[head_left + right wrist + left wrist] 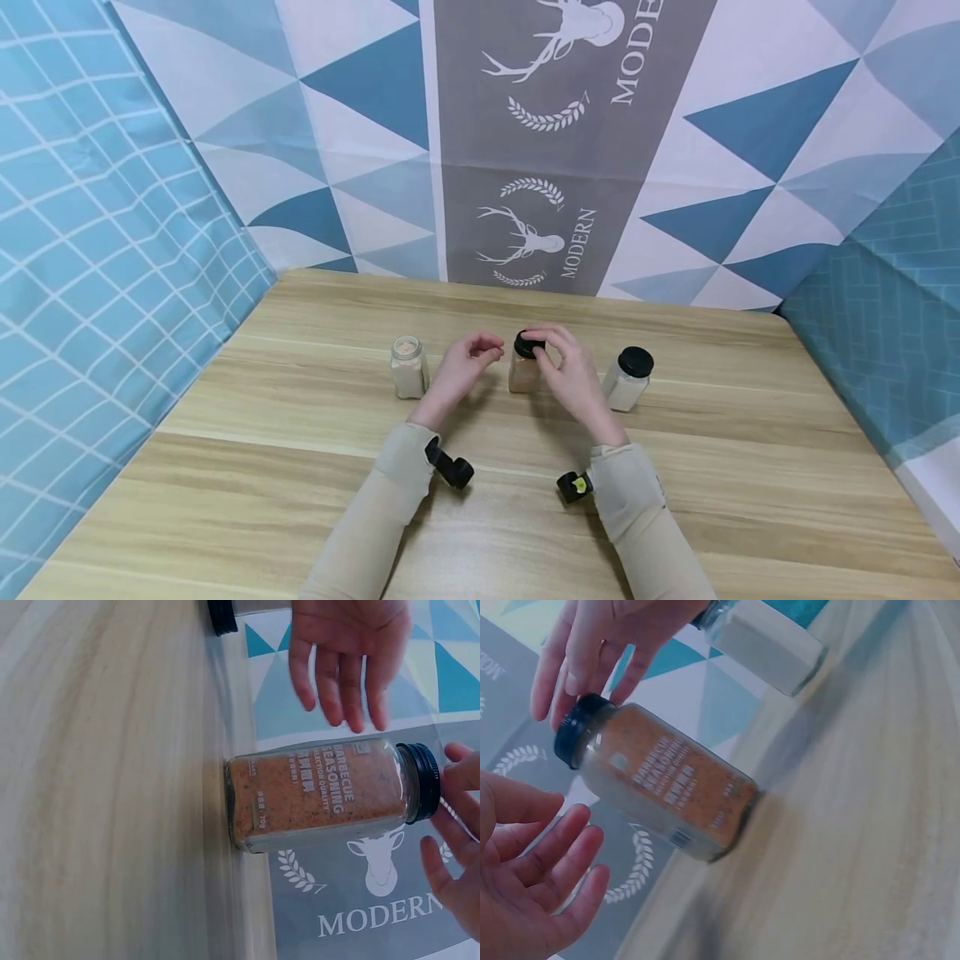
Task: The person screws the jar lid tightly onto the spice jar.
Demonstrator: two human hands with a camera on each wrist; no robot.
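A glass jar of orange-brown barbecue seasoning [315,787] stands upright on the table with its black lid [424,784] on. Around that lid my right hand [570,371] has its fingers loosely spread; in the right wrist view the thumb [435,870] shows apart from it. To the left of the jar is my left hand [463,367], fingers relaxed and nothing in them. Beyond that hand, a lidless glass jar [409,379] of pale contents stands upright. Right of my right hand is a jar of white contents [769,645] with a black lid [636,362].
A loose black lid [223,616] lies on the wooden table [465,550] near the lidless jar in the right wrist view. Patterned cloth [375,125] hangs behind the table, with blue cloth [90,250] on the left and teal cloth [892,292] on the right.
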